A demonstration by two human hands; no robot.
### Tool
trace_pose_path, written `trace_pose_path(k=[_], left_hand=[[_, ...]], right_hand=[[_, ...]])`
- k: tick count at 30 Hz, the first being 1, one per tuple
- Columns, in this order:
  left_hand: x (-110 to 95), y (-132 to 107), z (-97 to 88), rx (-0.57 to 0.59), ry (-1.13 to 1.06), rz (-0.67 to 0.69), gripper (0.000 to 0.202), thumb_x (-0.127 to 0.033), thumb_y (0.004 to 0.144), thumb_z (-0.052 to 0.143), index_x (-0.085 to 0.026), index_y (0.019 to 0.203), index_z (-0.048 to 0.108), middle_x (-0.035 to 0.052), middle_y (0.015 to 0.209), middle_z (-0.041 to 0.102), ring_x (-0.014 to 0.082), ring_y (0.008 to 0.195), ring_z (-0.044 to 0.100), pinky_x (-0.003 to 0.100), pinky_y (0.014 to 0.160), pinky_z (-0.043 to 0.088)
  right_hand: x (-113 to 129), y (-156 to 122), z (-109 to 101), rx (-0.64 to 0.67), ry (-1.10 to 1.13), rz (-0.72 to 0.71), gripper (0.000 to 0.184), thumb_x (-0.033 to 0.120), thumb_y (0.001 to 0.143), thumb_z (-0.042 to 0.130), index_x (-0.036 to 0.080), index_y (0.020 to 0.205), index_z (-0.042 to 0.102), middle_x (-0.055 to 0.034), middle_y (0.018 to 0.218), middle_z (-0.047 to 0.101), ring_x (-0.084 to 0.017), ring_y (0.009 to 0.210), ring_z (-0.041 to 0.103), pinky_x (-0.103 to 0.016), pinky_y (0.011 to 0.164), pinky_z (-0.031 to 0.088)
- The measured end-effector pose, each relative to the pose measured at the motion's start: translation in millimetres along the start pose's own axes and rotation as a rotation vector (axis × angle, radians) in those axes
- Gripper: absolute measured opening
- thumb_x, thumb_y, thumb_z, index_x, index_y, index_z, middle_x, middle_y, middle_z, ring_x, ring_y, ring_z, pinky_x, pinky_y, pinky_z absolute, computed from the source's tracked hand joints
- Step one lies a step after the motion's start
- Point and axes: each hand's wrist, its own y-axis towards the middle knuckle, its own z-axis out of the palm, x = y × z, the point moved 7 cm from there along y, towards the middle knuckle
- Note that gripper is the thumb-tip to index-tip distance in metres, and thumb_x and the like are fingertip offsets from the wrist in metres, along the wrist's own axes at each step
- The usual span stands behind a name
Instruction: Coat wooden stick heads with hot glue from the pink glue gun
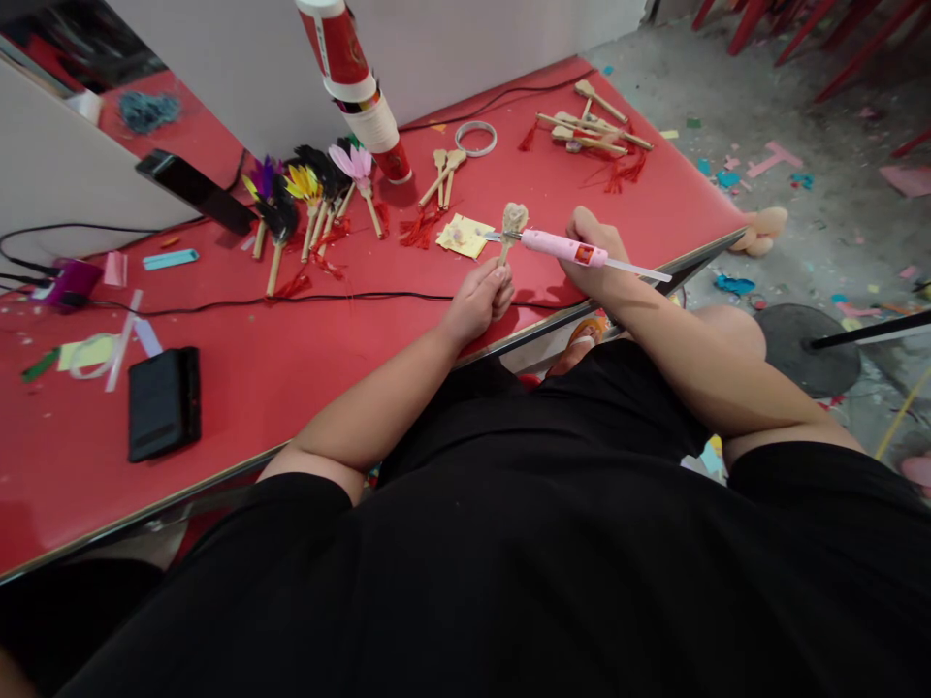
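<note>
Near the front edge of the red tabletop point(327, 339): left hand point(478, 299) closed around a pale wooden stick with a lumpy rounded head point(516, 216), head up. Right hand point(597, 233) wrapped on a pink pen-shaped glue gun point(557, 245), metal nozzle point(512, 236) at that head; contact unclear. Yellow paper square point(469, 231) just beside, white tape ring point(476, 153) beyond. Feather-topped wooden sticks point(304, 184) further left, near red-and-white paper cups point(374, 126).

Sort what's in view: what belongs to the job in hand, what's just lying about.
Seemingly part of the job:
- glue-smeared stick, in the left hand
- pink glue gun, in the right hand
- feathered sticks
- featherless sticks

Seemingly just lying about:
- black case
- light-blue bar
- pink scrap on the floor
</note>
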Motion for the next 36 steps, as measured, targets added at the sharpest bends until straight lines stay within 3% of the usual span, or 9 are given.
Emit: trace_pose_path(k=[17,25,36], left_hand=[[3,1,-2.4,0.038,0.011,0.048,0.052,-0.052,0.113,0.079,-0.027,0.087,0.042,-0.0118,0.064,0.025,0.0079,0.049,0.022,0.020,0.048,0.022],[4,0,-1.8,0.016,0.026,0.009,0.051,-0.052,0.113,0.078,-0.027,0.088,0.042,-0.0121,0.063,0.026,0.0080,0.048,0.021,0.021,0.048,0.019],[3,-1,-1.8,0.012,0.034,0.005,0.048,-0.048,0.115,0.076,-0.027,0.089,0.042,-0.0113,0.065,0.026,0.0083,0.050,0.021,0.020,0.049,0.019]], right_hand=[[13,0,-5,0.002,0.086,0.008,0.052,0.081,0.105,0.073,0.031,0.117,0.066,-0.0002,0.086,0.044,-0.028,0.089,0.059,-0.042,0.080,0.050],[5,1,-5,-0.032,0.012,-0.010,0.046,0.075,0.105,0.070,0.031,0.101,0.059,0.0017,0.079,0.046,-0.023,0.075,0.051,-0.040,0.073,0.044],[8,2,-3,-0.008,0.055,-0.030,0.052,0.083,0.110,0.064,0.031,0.117,0.064,0.0007,0.085,0.043,-0.025,0.085,0.055,-0.039,0.077,0.047]])
